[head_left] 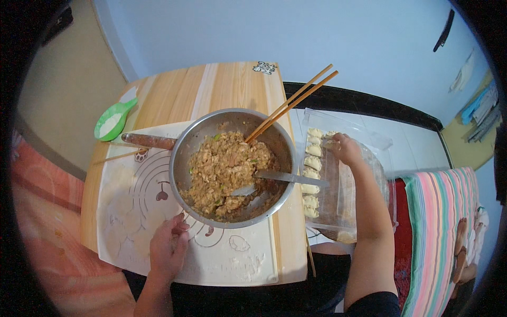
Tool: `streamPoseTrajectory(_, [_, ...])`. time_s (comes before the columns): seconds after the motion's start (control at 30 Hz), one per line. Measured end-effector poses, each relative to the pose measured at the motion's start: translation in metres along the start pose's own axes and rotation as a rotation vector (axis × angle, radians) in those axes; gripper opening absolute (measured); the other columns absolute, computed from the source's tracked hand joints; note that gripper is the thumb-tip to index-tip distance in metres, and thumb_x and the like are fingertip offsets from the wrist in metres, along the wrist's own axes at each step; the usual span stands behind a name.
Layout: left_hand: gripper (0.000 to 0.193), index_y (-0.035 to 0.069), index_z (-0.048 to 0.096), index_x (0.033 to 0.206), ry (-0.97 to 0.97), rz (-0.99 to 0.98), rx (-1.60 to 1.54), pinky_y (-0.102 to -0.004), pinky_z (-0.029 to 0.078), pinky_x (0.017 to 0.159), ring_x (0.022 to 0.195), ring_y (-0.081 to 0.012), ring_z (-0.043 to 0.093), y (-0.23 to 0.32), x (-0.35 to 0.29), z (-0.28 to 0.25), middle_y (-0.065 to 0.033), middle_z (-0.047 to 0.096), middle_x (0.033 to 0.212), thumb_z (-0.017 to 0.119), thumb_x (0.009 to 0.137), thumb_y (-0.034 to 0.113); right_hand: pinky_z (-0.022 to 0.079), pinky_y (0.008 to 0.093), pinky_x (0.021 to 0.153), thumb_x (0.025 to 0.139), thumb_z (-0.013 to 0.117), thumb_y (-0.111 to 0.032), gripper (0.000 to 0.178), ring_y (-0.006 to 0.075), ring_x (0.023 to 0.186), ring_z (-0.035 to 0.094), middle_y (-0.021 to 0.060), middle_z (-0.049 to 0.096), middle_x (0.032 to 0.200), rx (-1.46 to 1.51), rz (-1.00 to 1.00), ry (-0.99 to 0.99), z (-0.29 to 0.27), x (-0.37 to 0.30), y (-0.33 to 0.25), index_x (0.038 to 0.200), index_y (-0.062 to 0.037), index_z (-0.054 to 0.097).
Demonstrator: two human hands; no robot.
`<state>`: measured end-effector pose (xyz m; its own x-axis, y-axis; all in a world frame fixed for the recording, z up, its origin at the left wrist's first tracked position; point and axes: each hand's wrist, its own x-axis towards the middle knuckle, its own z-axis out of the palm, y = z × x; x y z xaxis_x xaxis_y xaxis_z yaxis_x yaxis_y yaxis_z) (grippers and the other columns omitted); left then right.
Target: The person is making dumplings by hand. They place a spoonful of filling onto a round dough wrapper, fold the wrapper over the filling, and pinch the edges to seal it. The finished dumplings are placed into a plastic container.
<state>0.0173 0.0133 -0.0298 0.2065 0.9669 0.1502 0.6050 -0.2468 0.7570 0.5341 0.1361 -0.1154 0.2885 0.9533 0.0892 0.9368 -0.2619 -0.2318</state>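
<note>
My right hand (pixel 347 150) reaches over a clear plastic container (pixel 346 203) at the right, its fingers closed on a pale dumpling (pixel 330 136) at the far end. A row of folded dumplings (pixel 311 173) runs along the container's left side. Near the front of a steel bowl (pixel 176 179), my left hand (pixel 169 244) hovers over the white mat (pixel 259 267), fingers curled together with nothing visible in them. Minced filling (pixel 224 164) fills much of the bowl. Two chopsticks (pixel 296 100) and a flat metal spreader (pixel 290 178) stick out of it.
A wooden rolling pin (pixel 149 141) lies left of the bowl. Beyond it is a green scoop (pixel 113 121) with white powder. Faint pale dough rounds (pixel 134 238) lie on the mat's left. The wooden table (pixel 174 95) ends just left of the container. A striped cloth (pixel 438 227) is at far right.
</note>
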Motion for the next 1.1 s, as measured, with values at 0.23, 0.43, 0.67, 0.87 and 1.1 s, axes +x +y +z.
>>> streamPoseTrajectory(0.23, [0.032,-0.002,0.053,0.116,-0.003,0.059,-0.016,-0.0295,0.047,0.079,0.087,-0.0205,0.060,-0.008,-0.001,0.001,-0.0113,0.061,0.094,0.052,0.085,0.001,0.048,0.0370,0.086,0.075,0.064,-0.010,0.046,0.0289,0.099,0.062,0.0133,0.063,0.111,0.272,0.143,-0.007,0.005,-0.009,0.026,0.119,-0.0058,0.052])
streamPoseTrajectory(0.43, [0.027,0.000,0.056,0.114,0.109,0.081,-0.057,-0.0282,0.047,0.078,0.086,-0.0188,0.060,-0.011,-0.001,-0.001,-0.0109,0.062,0.095,0.053,0.087,0.004,0.049,0.0353,0.077,0.079,0.062,-0.018,0.031,0.0247,0.089,0.064,0.0129,0.067,0.096,0.240,0.163,0.118,0.003,-0.024,0.043,0.107,-0.0051,0.063])
streamPoseTrajectory(0.67, [0.022,0.001,0.060,0.107,0.230,-0.058,-0.147,-0.0287,0.048,0.075,0.084,-0.0188,0.062,-0.026,0.002,-0.013,-0.0110,0.063,0.092,0.058,0.087,0.009,0.048,0.0280,0.061,0.088,0.059,-0.030,0.031,0.0142,0.068,0.061,0.0083,0.067,0.079,0.426,0.163,0.309,-0.004,-0.042,0.056,0.096,-0.0010,0.066])
streamPoseTrajectory(0.87, [0.022,0.003,0.062,0.105,0.439,0.004,-0.063,-0.0311,0.049,0.074,0.081,-0.0222,0.063,-0.063,0.012,-0.067,-0.0124,0.064,0.093,0.060,0.085,0.012,0.045,0.0272,0.059,0.088,0.060,-0.017,0.019,0.0116,0.061,0.057,0.0088,0.063,0.070,0.795,0.008,-0.012,-0.092,-0.183,-0.132,0.091,0.0011,0.064])
streamPoseTrajectory(1.1, [0.022,0.005,0.064,0.099,0.121,0.028,0.346,-0.0368,0.044,0.085,0.094,-0.0273,0.059,-0.049,0.008,-0.093,-0.0128,0.062,0.097,0.063,0.082,0.019,0.052,0.0334,0.064,0.085,0.063,-0.018,0.020,0.0235,0.070,0.066,0.0141,0.068,0.084,0.565,-0.354,-0.357,-0.114,-0.257,-0.230,0.098,-0.0033,0.066])
